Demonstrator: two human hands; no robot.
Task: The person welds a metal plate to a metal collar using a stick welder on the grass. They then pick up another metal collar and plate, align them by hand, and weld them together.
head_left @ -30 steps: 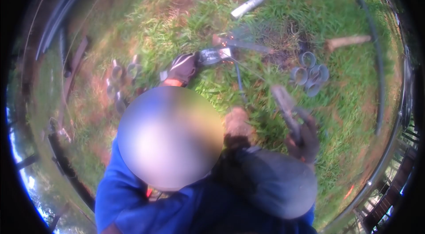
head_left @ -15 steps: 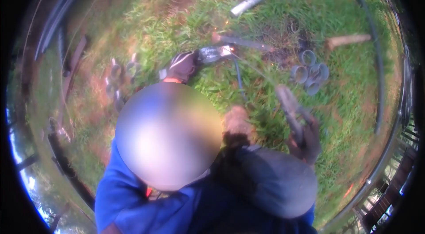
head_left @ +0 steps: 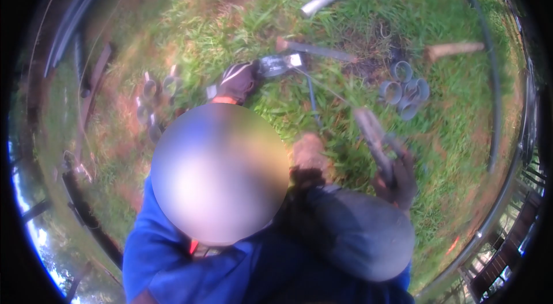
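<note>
My left hand (head_left: 237,83), in a dark glove with light stripes, is closed round a flat metal piece (head_left: 277,65) whose far end looks bright. In my right hand (head_left: 398,182) is a welding electrode holder (head_left: 373,138), gripped with the fingers wrapped round it. From its tip a thin rod (head_left: 329,90) slants up and left, ending close to the metal piece's bright end. A hammer-like bar (head_left: 322,52) lies on the grass just beyond. A thin blue rod (head_left: 313,99) runs down from near the metal piece.
Several short pipe rings (head_left: 406,91) lie on the grass at the right, and more ring pieces (head_left: 151,90) at the left. A silver tube (head_left: 324,0) is at the top, a wooden handle (head_left: 455,50) at the right, and long bars (head_left: 80,13) at the upper left.
The sparks and glow at the metal piece's end are gone. My right hand and the holder have shifted slightly; my left hand keeps its grip.
</note>
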